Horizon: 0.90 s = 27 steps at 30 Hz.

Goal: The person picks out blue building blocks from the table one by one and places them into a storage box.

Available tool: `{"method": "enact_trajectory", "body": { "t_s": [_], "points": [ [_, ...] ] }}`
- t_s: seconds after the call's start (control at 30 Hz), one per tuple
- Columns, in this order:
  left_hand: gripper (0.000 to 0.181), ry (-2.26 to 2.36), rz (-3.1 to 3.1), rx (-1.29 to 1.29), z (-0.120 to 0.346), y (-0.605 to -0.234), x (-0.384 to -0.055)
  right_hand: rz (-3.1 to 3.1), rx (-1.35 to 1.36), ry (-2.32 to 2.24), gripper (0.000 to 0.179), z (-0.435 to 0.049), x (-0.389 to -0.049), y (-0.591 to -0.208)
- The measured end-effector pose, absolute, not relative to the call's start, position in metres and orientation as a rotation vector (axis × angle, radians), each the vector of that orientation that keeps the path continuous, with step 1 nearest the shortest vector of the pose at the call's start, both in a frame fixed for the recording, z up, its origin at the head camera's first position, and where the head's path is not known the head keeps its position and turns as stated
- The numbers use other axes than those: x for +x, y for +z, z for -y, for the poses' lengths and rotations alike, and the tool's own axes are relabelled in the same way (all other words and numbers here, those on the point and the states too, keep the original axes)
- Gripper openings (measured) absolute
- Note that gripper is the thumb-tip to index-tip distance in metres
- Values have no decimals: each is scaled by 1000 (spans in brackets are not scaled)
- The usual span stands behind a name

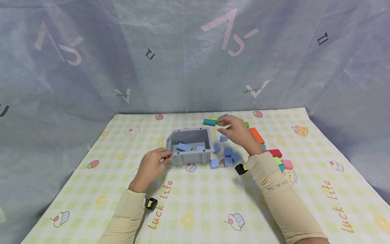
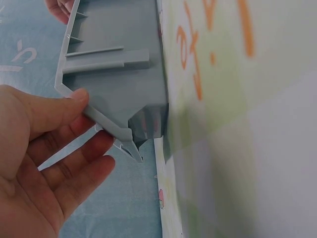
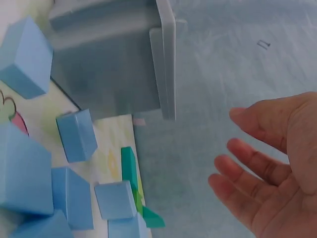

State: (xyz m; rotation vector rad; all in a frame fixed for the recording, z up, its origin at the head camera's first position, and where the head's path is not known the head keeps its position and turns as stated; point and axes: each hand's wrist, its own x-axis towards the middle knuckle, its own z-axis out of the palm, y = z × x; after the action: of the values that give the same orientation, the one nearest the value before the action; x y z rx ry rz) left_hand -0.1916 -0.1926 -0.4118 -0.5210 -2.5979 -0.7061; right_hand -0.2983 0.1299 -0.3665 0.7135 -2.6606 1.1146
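A grey plastic bin [image 1: 191,158] stands on the table with blue blocks inside, one of them a longer blue block [image 1: 184,147]. My left hand [image 1: 153,166] is at its near left corner. In the left wrist view the thumb [image 2: 79,95] lies on the outside of the rim and the fingers are behind it, pinching the bin's edge. To the right of the bin, my right hand [image 1: 236,130] hovers over the loose blocks. The right wrist view shows this hand [image 3: 272,163] with thumb and fingers apart and nothing between them.
Several blue blocks [image 1: 228,151] lie right of the bin. Behind them are teal [image 1: 209,122] and green blocks. Farther right, partly under the right forearm, lie an orange block [image 1: 256,135], a red block [image 1: 275,153] and a pink block [image 1: 287,164]. A grey curtain [image 1: 182,84] hangs behind the table.
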Motion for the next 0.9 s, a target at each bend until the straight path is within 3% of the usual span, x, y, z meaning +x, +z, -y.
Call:
{"method": "enact_trajectory", "body": {
  "t_s": [0.43,0.7,0.9],
  "points": [
    [16,-717,2605,-510,193,-412,-192,2661,223,906,30,-166,-316,-381],
    [15,-714,2601,-516,194,-412,-193,2893,216,828,37,-178,-322,-394],
    [17,-711,2602,-530,194,-415,-194,3058,198,763,30,-178,-325,-409]
  ]
}}
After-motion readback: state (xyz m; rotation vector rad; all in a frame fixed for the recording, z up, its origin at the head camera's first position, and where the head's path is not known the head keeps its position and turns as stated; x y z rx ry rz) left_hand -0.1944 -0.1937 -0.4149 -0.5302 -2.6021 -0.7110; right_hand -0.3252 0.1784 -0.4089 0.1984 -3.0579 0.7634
